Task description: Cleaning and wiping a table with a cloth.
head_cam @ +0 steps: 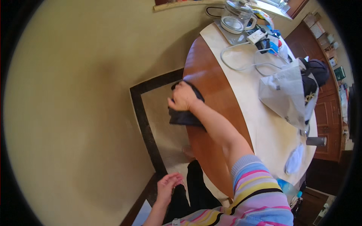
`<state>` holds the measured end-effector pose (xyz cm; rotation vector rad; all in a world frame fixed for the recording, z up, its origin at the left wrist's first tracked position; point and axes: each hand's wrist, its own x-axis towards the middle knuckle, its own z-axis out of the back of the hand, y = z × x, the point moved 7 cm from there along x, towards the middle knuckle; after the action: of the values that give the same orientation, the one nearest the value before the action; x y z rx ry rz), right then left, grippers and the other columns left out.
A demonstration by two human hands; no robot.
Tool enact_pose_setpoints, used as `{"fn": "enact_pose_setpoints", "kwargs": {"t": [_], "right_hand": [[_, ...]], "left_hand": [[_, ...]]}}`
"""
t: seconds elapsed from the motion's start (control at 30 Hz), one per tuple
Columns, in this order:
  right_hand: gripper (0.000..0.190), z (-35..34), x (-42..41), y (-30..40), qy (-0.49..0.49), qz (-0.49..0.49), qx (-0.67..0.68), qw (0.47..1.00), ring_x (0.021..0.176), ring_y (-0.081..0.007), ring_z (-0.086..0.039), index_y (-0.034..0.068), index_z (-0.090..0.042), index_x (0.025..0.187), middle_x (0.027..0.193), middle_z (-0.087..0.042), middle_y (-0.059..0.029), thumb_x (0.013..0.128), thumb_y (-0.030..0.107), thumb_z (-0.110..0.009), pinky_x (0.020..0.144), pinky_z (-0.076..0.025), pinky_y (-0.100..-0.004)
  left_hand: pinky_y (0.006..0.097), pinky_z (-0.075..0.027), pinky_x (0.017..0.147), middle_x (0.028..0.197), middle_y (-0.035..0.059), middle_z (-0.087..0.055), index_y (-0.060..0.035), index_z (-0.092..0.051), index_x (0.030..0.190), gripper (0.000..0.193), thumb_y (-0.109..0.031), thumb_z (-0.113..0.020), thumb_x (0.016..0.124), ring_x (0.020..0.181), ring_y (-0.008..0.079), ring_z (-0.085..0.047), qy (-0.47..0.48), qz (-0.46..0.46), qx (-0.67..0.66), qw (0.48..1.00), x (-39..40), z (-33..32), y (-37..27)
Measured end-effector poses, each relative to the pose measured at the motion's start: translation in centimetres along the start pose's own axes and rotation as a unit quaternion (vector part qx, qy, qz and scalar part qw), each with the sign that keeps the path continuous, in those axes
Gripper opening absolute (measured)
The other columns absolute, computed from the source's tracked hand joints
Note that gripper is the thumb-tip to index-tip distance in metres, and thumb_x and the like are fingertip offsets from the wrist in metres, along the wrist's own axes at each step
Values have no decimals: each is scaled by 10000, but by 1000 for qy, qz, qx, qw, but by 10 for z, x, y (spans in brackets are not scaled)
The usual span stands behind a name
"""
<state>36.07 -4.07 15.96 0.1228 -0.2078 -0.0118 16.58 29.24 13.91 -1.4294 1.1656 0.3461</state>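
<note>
My right hand (182,96) reaches over the rim of a round wooden table (209,70) with its fingers curled on a black cloth item (185,117). Part of the dark fabric lies on the brown tabletop and part juts past the edge. The hand hides its middle, so its exact kind is unclear. My left hand (169,185) is held low, left of the table and in front of my black trousers (198,186). Its fingers are slightly bent, and nothing shows in it.
A pale mat (240,84) covers much of the table. On it are a glass kettle (237,18), a white power strip (256,36) with a looping cord, a stuffed white bag (282,93) and a light-blue cloth (294,159). A plain wall (84,113) rises at left.
</note>
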Motion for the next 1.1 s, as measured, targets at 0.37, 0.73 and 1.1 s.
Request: {"fn": "enact_pose_setpoints", "kwargs": {"t": [0.37, 0.73, 1.1], "right_hand": [[306, 68, -301, 179, 58, 54, 146, 986, 1218, -280, -517, 66, -692, 957, 1168, -628, -116, 816, 338, -686, 1144, -299, -501], [866, 102, -506, 187, 54, -212, 78, 973, 1467, -283, -313, 207, -439, 1460, 1541, -390, -100, 665, 111, -768, 1187, -198, -587], [797, 130, -682, 164, 139, -282, 77, 946, 1452, -304, -331, 249, -441, 1449, 1516, -402, -109, 735, 116, -769, 1172, -269, -570]], "left_hand": [[312, -544, 861, 1131, 140, -699, 12, -625, 1195, 246, -78, -538, 983, 1025, 211, -694, 35, -19, 64, 997, -65, 31, 50], [269, -526, 834, 1112, 131, -702, 15, -636, 1177, 244, -71, -549, 965, 989, 185, -695, 157, -27, 204, 966, -72, -48, 78], [301, -542, 836, 1116, 139, -700, 4, -633, 1184, 243, -105, -568, 977, 991, 202, -698, 125, 48, 276, 952, -53, -40, 92]]}}
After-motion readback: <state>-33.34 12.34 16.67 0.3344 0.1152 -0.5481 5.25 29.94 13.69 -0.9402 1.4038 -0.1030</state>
